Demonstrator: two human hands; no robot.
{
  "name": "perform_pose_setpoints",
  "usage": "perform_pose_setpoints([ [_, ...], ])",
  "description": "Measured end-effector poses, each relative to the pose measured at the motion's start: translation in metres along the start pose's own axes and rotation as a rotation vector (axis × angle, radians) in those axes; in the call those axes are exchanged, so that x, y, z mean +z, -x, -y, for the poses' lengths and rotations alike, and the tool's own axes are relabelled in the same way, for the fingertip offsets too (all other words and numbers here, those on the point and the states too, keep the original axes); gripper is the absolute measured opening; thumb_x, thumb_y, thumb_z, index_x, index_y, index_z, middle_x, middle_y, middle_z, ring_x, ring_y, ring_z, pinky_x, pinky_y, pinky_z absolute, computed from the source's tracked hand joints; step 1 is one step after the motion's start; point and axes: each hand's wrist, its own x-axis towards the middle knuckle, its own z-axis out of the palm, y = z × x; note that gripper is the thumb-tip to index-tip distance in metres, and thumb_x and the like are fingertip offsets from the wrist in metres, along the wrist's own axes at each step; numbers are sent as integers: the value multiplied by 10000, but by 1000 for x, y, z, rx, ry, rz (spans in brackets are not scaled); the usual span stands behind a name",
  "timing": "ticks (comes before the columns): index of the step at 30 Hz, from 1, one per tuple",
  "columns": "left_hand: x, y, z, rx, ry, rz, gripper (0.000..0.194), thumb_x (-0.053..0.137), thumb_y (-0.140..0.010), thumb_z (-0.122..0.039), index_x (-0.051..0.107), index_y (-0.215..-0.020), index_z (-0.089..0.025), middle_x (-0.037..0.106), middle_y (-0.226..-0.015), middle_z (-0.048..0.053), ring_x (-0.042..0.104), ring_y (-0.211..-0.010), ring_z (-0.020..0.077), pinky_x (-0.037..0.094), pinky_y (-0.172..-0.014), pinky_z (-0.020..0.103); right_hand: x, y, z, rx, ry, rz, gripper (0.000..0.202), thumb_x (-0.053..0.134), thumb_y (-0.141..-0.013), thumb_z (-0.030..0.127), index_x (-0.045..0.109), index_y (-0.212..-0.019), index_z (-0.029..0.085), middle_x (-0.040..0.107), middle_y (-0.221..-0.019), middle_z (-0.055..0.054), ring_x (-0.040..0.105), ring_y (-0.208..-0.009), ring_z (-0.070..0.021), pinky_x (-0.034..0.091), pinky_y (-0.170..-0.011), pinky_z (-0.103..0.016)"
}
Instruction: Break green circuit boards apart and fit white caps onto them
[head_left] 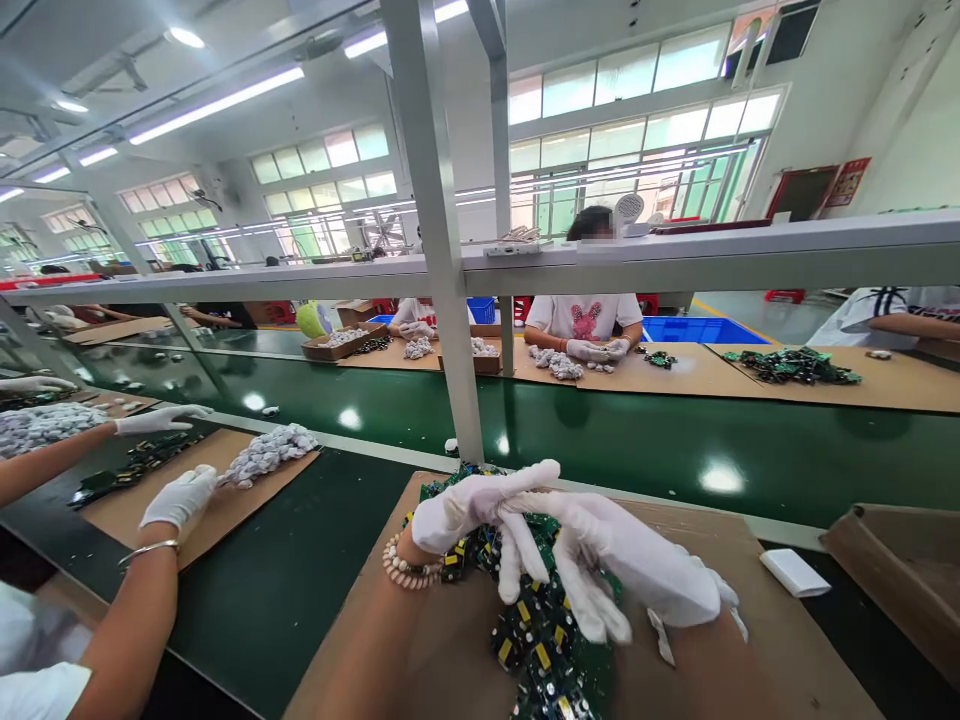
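Note:
My left hand (480, 515), in a white glove with a beaded bracelet at the wrist, is over a heap of small green circuit boards (536, 625). Its fingers are stretched out and apart. From the other side comes my right hand (622, 555), gloved too, its fingers spread and pointing down over the same heap. The two hands overlap at the fingers near the left thumb; whether they press together there I cannot tell. Neither hand visibly holds a board. Under the heap lies a flat cardboard sheet (435, 650), partly hidden by my forearms.
A white block-shaped object (795, 572) and a cardboard box (900, 570) are at the right. A metal post (442, 230) rises ahead beside the green conveyor belt (637, 450). At left, a co-worker's gloved hand (180, 497) touches a pile of white pieces (270, 455).

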Motion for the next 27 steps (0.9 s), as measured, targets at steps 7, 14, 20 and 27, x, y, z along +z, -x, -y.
perform_pose_setpoints([
  [7, -11, -2, 18, -241, 147, 223, 1355, 232, -361, -965, 123, -1430, -140, 689, -943, 166, 682, -657, 295, 500, -539, 379, 18, -9, -12, 27, 473, -658, 466, 410, -793, 626, 581, -752, 194, 560, -437, 3, 471, -320, -118, 309, -335, -218],
  [14, 2, -6, 12, 244, 275, -48, 906, 391, -651, -801, 441, -1315, -187, 637, -587, 48, 640, -601, 221, 468, -568, 325, -9, -22, -23, -139, 364, -581, 421, 367, -824, 596, 500, -757, 202, 595, -525, 10, 517, -393, -130, 362, -426, -246],
  [20, -4, -12, -18, 292, 454, -668, 225, 595, -796, -368, 688, -752, -167, 266, -420, -80, 386, -411, 55, 344, -476, 191, -2, -4, -11, -194, 693, -743, 324, 445, -838, 463, 599, -746, 194, 642, -704, -9, 553, -659, -150, 367, -587, -263],
  [27, -16, -5, -22, 344, 497, -850, 430, 380, -927, -279, 656, -620, -156, 140, -332, -98, 200, -282, 40, 226, -372, 182, 25, 3, -46, 190, 1119, -613, 364, 444, -840, 463, 595, -660, 185, 636, -657, -63, 568, -599, -192, 335, -552, -289],
])
